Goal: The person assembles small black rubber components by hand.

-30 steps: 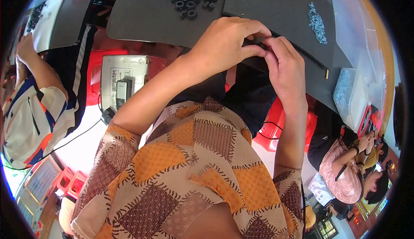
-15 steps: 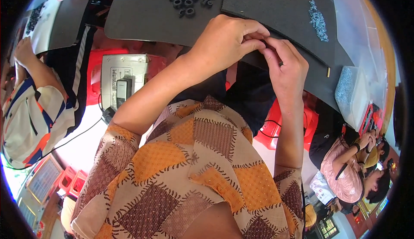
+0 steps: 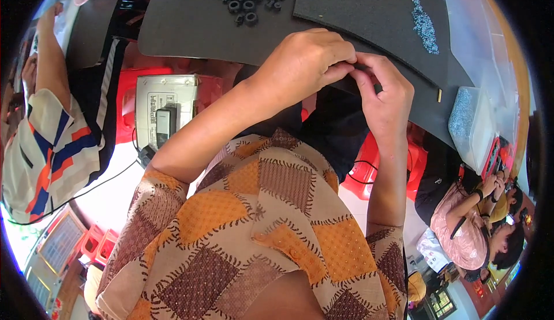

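Observation:
My left hand (image 3: 320,57) and my right hand (image 3: 386,83) meet just over the near edge of the dark table (image 3: 196,34). Their thumbs and fingers are pinched together at the tips. A sliver of something dark shows between them, too small and covered to name. Beyond my left hand lies a loose pile of small black ring-shaped and tubular parts (image 3: 250,17). A thick black mat (image 3: 358,11) lies beyond both hands, with a strip of tiny pale blue pieces (image 3: 426,28) on its right side. Right of my right hand, a short brass-coloured piece (image 3: 439,95) rests by the mat's edge.
At the table's right edge stands a translucent tub (image 3: 464,121) of pale blue bits. A clear plastic sheet or bin (image 3: 476,37) is behind it. Below the table at left, a cardboard box (image 3: 149,103) sits on a red stool (image 3: 126,98). People work on both sides.
My hands have shifted slightly nearer to me, still pinched together; the left fingers have curled more. The co-worker at left has leaned and stretched an arm farther forward.

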The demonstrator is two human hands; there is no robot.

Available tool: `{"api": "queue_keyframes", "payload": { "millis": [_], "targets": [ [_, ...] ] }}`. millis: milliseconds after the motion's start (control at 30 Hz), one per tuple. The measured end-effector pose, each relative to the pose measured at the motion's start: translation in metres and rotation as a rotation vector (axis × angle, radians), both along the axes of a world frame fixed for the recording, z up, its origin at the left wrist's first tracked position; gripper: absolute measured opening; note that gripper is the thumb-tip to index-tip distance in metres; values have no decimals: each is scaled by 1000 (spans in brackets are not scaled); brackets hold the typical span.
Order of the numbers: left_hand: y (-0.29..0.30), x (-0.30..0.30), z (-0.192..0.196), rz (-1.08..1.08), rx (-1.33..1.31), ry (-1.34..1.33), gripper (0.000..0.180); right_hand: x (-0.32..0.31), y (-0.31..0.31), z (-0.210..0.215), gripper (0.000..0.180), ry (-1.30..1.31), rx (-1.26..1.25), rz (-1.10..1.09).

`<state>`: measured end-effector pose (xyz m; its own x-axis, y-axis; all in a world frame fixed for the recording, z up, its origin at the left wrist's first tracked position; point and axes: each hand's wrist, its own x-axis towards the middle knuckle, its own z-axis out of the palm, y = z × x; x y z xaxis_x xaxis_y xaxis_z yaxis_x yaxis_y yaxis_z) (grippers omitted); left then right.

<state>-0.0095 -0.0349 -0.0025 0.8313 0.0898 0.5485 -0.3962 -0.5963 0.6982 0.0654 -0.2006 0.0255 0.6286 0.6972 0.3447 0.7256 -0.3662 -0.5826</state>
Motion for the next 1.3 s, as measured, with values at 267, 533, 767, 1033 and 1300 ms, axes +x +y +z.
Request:
{"api": "queue_keyframes", "payload": {
  "millis": [267,533,767,1033,1300],
  "targets": [
    [-3,4,0,-10,79,0,19,2,-2,4,16,53,-13,-5],
    [-2,5,-2,-45,79,-3,20,4,-2,-6,16,197,-23,-53],
    [1,6,-5,-53,38,-41,20,6,-2,-11,15,104,-82,-34],
    [-1,6,-2,-39,24,-17,19,10,-6,-1,16,141,-91,35],
    [-3,11,0,-66,29,-4,17,19,-10,-3,13,475,57,-31]
  ]
}}
